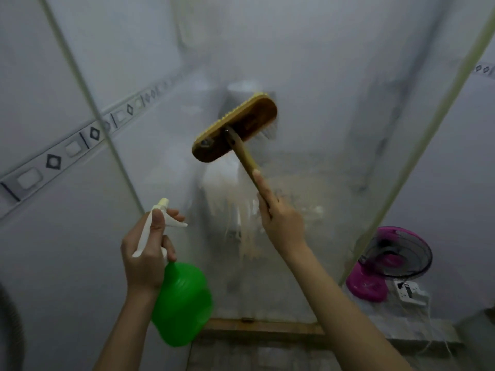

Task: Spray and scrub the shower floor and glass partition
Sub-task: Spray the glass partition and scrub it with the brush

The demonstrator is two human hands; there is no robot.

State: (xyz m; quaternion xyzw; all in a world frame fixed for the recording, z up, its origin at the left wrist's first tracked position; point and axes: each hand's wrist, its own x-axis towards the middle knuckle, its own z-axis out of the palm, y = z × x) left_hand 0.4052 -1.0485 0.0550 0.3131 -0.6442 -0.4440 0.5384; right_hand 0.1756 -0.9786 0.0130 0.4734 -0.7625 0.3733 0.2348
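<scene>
The cloudy glass partition (pixel 321 76) fills the middle of the view, with foamy streaks (pixel 235 204) running down it. My right hand (pixel 281 218) grips the yellow handle of a scrub brush, index finger stretched along it. The brush head (pixel 235 127) is pressed bristles-first against the glass above the foam. My left hand (pixel 146 250) holds a green spray bottle (pixel 182 301) by its white trigger head, low and left of the brush, nozzle (pixel 163 202) aimed toward the glass.
A tiled wall with a patterned border strip (pixel 53 162) stands on the left. Behind the glass at lower right sit a pink fan (pixel 391 261) and a white power strip (pixel 409 290). A wooden sill (pixel 262 328) runs under the glass.
</scene>
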